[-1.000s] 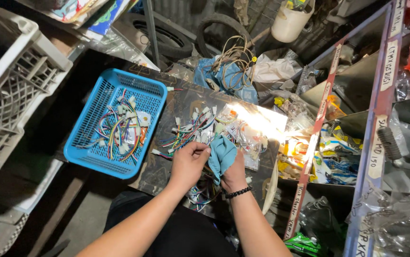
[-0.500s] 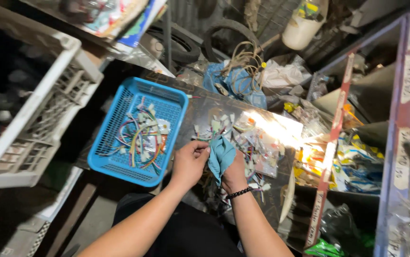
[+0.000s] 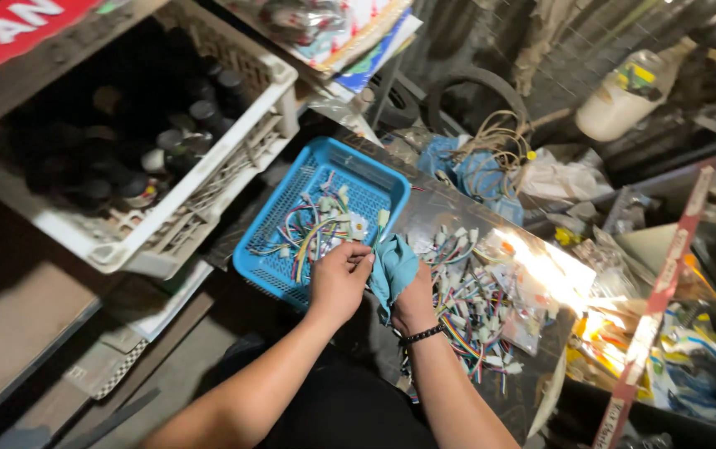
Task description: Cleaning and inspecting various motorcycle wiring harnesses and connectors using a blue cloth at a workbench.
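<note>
- Holding a blue-green cloth point(image 3: 393, 268), the right hand point(image 3: 414, 301) is closed around it, and the cloth stands up from the fist toward the left hand point(image 3: 339, 278).
- At the left hand the fingers are pinched together at the edge of the cloth; they seem to hold a small wire connector point(image 3: 364, 259) there, but the piece is mostly hidden by the fingers, so I cannot say this for sure.
- Just above and to the left of the grip stands a blue plastic basket point(image 3: 349, 166), with some coloured wire harnesses point(image 3: 312, 233) lying inside it.
- To the right of the grip, a larger pile of harnesses with white plugs point(image 3: 470, 291) lies spread on a dark work surface point(image 3: 445, 208).
- Farther left of the basket there is a white crate point(image 3: 233, 158) full of dark round caps.
- The step in hand, as I judge it, is wiping one piece with the cloth, between the pile and the basket.
- The next move probably calls for the left hand to keep a firm pinch, carry the piece the short way over the basket rim and release it there, while the right hand keeps the cloth.
</note>
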